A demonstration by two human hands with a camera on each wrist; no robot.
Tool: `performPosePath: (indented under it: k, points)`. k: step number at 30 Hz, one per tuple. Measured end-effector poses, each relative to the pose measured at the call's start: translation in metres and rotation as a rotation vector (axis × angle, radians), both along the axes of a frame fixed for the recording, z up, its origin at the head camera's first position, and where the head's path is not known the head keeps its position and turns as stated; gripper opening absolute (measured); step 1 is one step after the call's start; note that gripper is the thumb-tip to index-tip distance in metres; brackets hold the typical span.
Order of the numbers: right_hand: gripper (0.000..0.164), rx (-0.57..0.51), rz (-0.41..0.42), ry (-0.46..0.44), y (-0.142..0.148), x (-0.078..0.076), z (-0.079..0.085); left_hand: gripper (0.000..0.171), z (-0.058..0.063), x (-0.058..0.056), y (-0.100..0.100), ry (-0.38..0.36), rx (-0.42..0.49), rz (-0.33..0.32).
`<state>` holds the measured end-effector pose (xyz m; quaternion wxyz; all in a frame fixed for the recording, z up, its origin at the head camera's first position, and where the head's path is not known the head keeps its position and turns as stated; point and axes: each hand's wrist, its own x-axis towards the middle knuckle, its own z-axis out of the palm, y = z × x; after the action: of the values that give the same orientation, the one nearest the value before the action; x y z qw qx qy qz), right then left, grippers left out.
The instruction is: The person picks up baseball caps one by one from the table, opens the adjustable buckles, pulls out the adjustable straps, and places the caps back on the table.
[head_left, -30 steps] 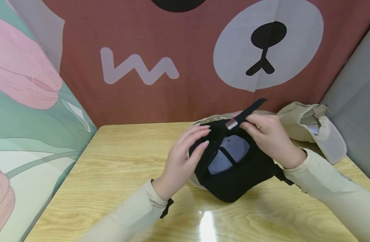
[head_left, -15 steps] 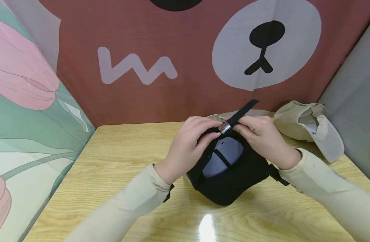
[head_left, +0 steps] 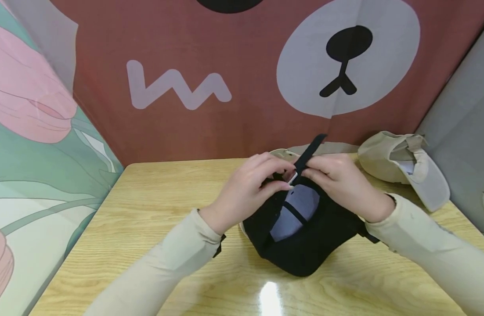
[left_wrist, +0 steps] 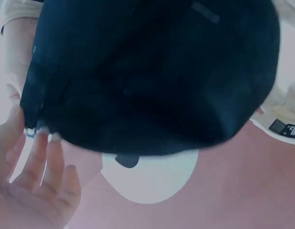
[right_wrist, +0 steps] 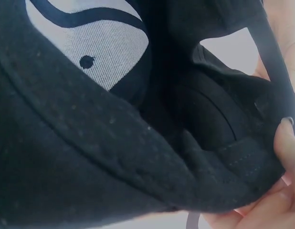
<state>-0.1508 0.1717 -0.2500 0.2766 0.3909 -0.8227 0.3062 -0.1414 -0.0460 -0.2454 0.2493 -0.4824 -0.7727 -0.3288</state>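
Note:
Both hands hold a black baseball cap point(head_left: 305, 250), its pale grey lining showing through the opening. At the back of the cap, my left hand point(head_left: 247, 191) pinches the small metal buckle point(head_left: 292, 178) between thumb and fingers. Just to the right, my right hand point(head_left: 342, 184) pinches the black strap point(head_left: 312, 150) and the cap's edge beside it; the strap's loose end points up and right. The left wrist view has the buckle point(left_wrist: 29, 132) at the fingertips, under the dark crown point(left_wrist: 157, 81). Up close in the right wrist view, the right thumb point(right_wrist: 287, 138) presses the cap's band.
A beige cap point(head_left: 400, 162) lies at the table's back right corner. Another pale cap point(head_left: 283, 153) is mostly hidden behind the black one. The wooden table point(head_left: 167, 193) meets a red printed cloth point(head_left: 186, 136) behind and a grey panel point(head_left: 463, 131) at right.
My left hand has come from the cap's left side onto the buckle and now pinches it. The strap end has shifted left and down, and the cap sits slightly lower.

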Motion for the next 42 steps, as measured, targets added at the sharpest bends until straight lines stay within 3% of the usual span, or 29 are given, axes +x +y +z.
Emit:
performPosePath:
  k: [8,16,35,42]
  points:
    - [0.023,0.051,0.093,0.005,-0.004,0.003,-0.003,0.033,0.006,0.004,-0.004,-0.062,-0.178,0.048]
    - [0.027,0.053,0.119,0.027,-0.007,0.005,-0.007,0.038,0.008,0.005,-0.002,-0.078,-0.238,0.076]
    - [0.021,0.047,0.059,-0.036,-0.009,0.008,-0.007,0.026,0.000,0.006,0.000,-0.008,-0.199,0.083]
    - [0.020,0.015,0.020,-0.087,-0.010,0.010,-0.007,0.028,-0.004,0.007,0.002,0.021,-0.133,0.095]
